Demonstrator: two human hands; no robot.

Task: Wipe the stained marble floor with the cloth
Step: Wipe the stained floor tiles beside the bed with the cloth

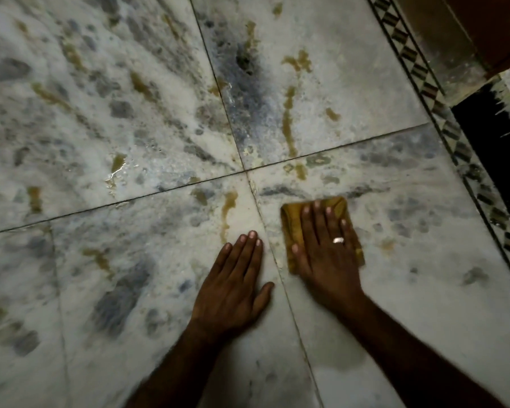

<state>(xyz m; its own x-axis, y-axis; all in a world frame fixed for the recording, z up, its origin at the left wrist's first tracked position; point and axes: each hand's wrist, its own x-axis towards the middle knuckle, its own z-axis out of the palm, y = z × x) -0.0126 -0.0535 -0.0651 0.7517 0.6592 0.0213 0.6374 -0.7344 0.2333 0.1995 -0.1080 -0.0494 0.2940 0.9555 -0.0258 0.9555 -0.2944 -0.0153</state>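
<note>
The marble floor (130, 119) is white with grey veins and carries several yellow-brown stains, among them a long streak (288, 125) past the tile joint and a wet patch (117, 166) at the left. A folded yellow cloth (289, 228) lies flat on the near right tile. My right hand (326, 254) presses on the cloth with straight, spread fingers and wears a ring. My left hand (236, 284) rests flat on the bare tile just left of the cloth, fingers straight, holding nothing.
Four tiles meet at a joint cross (246, 171) just beyond my hands. A patterned black-and-white border strip (442, 113) runs along the right side. Past it lie a dark opening (495, 154) and a brown wooden surface (489, 28).
</note>
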